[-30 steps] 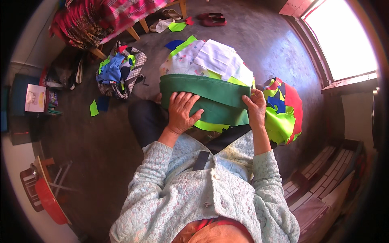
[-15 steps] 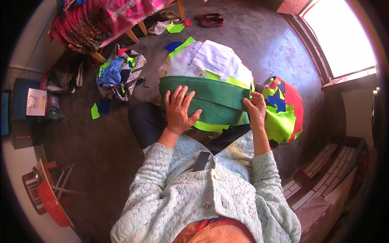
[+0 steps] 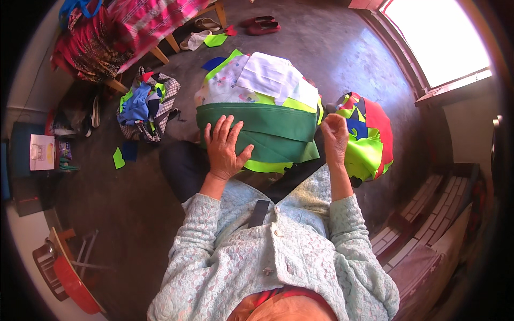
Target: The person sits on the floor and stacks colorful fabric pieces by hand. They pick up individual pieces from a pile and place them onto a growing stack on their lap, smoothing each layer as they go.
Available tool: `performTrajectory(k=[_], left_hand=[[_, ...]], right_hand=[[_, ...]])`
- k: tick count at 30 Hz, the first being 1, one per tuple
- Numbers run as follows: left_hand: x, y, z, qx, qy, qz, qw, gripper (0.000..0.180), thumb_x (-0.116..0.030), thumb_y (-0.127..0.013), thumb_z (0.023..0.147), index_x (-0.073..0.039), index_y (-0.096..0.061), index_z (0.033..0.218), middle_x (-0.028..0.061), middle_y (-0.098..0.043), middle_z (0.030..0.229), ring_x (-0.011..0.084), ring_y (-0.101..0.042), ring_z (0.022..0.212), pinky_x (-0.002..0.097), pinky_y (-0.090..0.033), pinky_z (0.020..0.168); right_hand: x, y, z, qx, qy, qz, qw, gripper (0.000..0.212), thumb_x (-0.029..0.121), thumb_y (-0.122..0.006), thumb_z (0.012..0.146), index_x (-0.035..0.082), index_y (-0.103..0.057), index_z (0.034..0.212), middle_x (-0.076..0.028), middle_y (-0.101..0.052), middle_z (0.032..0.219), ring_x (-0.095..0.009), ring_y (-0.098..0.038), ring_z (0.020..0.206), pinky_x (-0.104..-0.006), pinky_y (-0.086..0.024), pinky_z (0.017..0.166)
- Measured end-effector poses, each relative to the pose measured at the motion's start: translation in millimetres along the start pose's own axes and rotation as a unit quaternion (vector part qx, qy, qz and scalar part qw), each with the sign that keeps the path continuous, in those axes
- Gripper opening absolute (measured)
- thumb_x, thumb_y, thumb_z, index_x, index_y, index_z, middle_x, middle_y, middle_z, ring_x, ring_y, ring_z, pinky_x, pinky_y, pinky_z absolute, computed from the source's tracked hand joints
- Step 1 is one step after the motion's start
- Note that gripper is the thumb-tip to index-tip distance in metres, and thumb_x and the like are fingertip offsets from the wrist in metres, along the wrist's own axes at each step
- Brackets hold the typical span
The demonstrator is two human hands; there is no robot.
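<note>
A green cloth strip (image 3: 273, 128) lies across a rounded bundle in front of me, its layers folded over each other. My left hand (image 3: 226, 150) rests flat on the strip's left part, fingers spread. Just off the strip's right end is my right hand (image 3: 335, 134), raised with fingers curled together; anything thin between them is too small to make out. Behind the strip, white cloth pieces (image 3: 270, 75) cover the bundle's far side. Bright yellow-green cloth (image 3: 267, 166) shows along its near edge.
To the right stands another bundle of red, blue and yellow-green cloth (image 3: 383, 134). A checked bag of scraps (image 3: 144, 104) sits on the left. Loose scraps (image 3: 118, 158) and red shoes (image 3: 261, 25) lie on the floor. A slatted bench (image 3: 423, 224) is at lower right.
My right hand has come away from the strip's right end, its fingers now curled closer together. The left hand still lies on the cloth. The whole view has shifted slightly.
</note>
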State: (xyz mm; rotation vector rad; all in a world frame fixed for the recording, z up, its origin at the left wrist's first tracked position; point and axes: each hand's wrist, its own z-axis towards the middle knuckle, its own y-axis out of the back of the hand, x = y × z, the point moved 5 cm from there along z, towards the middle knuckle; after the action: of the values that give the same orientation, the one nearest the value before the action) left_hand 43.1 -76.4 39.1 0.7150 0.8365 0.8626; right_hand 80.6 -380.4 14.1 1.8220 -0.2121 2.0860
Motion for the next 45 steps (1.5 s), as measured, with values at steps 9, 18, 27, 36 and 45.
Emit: performTrajectory(k=[9, 18, 27, 36, 45], left_hand=[[1, -3, -1, 0.016, -0.005, 0.015, 1.0, 0.059, -0.051, -0.054, 0.087, -0.008, -0.057, 0.126, 0.0132, -0.049, 0.137, 0.0319, -0.042, 0.13, 0.0546, -0.022, 0.109], [-2, -4, 3, 0.032, -0.005, 0.016, 0.999, 0.058, -0.05, -0.057, 0.085, -0.01, -0.057, 0.126, 0.0124, -0.05, 0.136, 0.031, -0.042, 0.13, 0.0545, -0.023, 0.11], [-30, 16, 47, 0.07, -0.028, 0.0, 0.997, 0.049, -0.042, -0.059, 0.087, -0.009, -0.06, 0.123, 0.0122, -0.05, 0.137, 0.0324, -0.041, 0.132, 0.0542, -0.023, 0.111], [-23, -46, 51, 0.17, -0.034, 0.104, 0.979, 0.057, -0.048, -0.045, 0.095, -0.021, -0.04, 0.145, 0.0089, -0.033, 0.153, 0.0297, -0.026, 0.143, 0.0559, -0.016, 0.113], [-26, -45, 50, 0.162, -0.039, 0.1, 0.981, 0.056, -0.046, -0.048, 0.095, -0.021, -0.04, 0.145, 0.0081, -0.033, 0.153, 0.029, -0.026, 0.143, 0.0547, -0.015, 0.114]], right_hand=[[92, -73, -29, 0.137, 0.278, -0.315, 0.897, 0.062, 0.029, -0.071, 0.079, 0.013, -0.049, 0.135, -0.013, -0.042, 0.144, -0.032, -0.038, 0.133, -0.0478, -0.027, 0.11], [44, -85, -35, 0.241, 0.282, -0.409, 0.834, 0.072, 0.053, -0.062, 0.081, 0.019, -0.045, 0.141, -0.01, -0.038, 0.149, -0.027, -0.035, 0.138, -0.05, -0.018, 0.113], [35, -84, -37, 0.243, 0.278, -0.37, 0.852, 0.071, 0.054, -0.06, 0.082, 0.02, -0.043, 0.143, -0.011, -0.033, 0.152, -0.028, -0.029, 0.142, -0.0511, -0.014, 0.115], [42, -70, -33, 0.247, 0.302, -0.302, 0.87, 0.064, 0.04, -0.067, 0.081, 0.014, -0.048, 0.136, -0.012, -0.039, 0.146, -0.028, -0.035, 0.137, -0.0473, -0.022, 0.114], [26, 144, -20, -0.155, 0.148, -0.329, 0.92, 0.031, 0.001, -0.071, 0.074, 0.008, -0.067, 0.104, -0.009, -0.066, 0.1, -0.028, -0.063, 0.093, -0.0364, -0.05, 0.084]])
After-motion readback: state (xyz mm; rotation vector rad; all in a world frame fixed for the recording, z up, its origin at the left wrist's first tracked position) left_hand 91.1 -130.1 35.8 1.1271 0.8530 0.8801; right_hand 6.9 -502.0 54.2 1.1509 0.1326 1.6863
